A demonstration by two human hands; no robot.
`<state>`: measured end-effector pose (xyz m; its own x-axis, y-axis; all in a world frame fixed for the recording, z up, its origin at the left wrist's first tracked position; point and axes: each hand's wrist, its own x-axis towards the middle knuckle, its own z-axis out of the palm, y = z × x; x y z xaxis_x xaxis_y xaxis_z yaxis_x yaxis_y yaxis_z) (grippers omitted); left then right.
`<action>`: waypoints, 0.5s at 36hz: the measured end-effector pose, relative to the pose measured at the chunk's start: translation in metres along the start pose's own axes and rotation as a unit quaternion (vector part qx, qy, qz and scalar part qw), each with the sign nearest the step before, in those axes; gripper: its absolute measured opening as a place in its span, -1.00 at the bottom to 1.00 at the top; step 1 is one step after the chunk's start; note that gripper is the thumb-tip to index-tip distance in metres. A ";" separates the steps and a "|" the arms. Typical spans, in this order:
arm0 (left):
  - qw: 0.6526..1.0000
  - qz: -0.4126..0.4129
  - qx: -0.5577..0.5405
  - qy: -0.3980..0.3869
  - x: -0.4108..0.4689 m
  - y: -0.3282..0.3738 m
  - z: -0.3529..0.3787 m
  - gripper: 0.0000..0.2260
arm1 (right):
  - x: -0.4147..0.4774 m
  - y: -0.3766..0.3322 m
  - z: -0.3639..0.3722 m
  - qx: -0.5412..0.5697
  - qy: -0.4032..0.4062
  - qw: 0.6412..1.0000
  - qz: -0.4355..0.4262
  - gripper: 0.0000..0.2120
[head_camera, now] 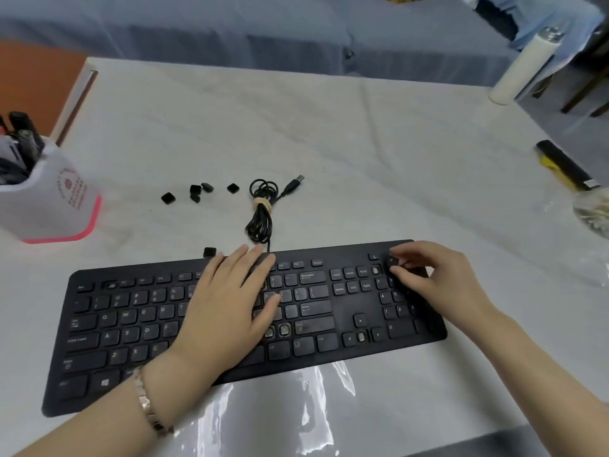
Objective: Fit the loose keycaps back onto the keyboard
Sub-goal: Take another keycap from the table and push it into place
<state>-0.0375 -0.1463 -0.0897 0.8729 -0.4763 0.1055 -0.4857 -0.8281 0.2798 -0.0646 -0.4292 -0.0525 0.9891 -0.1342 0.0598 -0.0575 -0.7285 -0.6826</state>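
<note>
the right hand (438, 275) is up at the far right corner of the black keyboard (99, 341), its fingertips (397, 270) pinched round a small black keycap (392, 260) held right over the number pad; from here i can't quite tell whether the cap is already seated or just held above its spot. directly beside that pinch, toward the left hand, one socket at the top of the number pad shows bare. the left hand (230, 308) lies flat and open on the middle of the board, fingers spread over the keys, gripping nothing. just below its fingers, near the thumb side, two bare sockets show in the bottom letter row, and another sits among the arrow keys. one spare keycap (209, 252) rests on the table touching the keyboard's far edge, just beyond the left hand's fingertips. well beyond that, a loose cluster of keycaps (195, 192) lies on the white tablecloth (362, 143), next to the coiled usb cable (262, 209). a bracelet (148, 404) circles the left wrist.
</note>
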 end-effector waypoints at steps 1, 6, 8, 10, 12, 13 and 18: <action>1.000 0.000 0.001 -0.002 0.000 0.000 0.000 -0.53 | 0.001 0.000 0.002 -0.002 -0.008 1.000 -0.007 -0.75; 1.000 -0.001 0.001 0.005 0.000 0.000 0.002 -0.53 | 0.004 0.003 0.005 -0.026 -0.022 0.998 -0.045 -0.70; 1.000 0.000 0.000 0.009 0.000 0.000 0.001 -0.53 | 0.005 0.004 0.006 -0.028 -0.026 0.998 -0.052 -0.68; 1.000 0.001 -0.003 0.014 0.000 0.001 0.001 -0.53 | 0.006 0.005 0.006 -0.030 -0.029 0.998 -0.054 -0.66; 1.000 0.003 -0.004 0.018 0.000 0.001 0.001 -0.54 | 0.007 0.007 0.006 -0.039 -0.033 0.997 -0.061 -0.73; 1.000 0.003 -0.004 0.018 0.000 0.000 0.001 -0.54 | 0.007 0.009 0.006 -0.046 -0.034 0.996 -0.070 -0.76; 1.000 0.004 -0.007 0.024 -0.001 0.001 0.001 -0.54 | 0.007 0.014 0.008 -0.069 -0.028 0.986 -0.147 -0.87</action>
<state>-0.0383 -0.1470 -0.0909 0.8706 -0.4676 0.1531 -0.4919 -0.8205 0.2913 -0.0578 -0.4351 -0.0678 0.9715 0.1314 0.1975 0.2192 -0.8152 -0.5361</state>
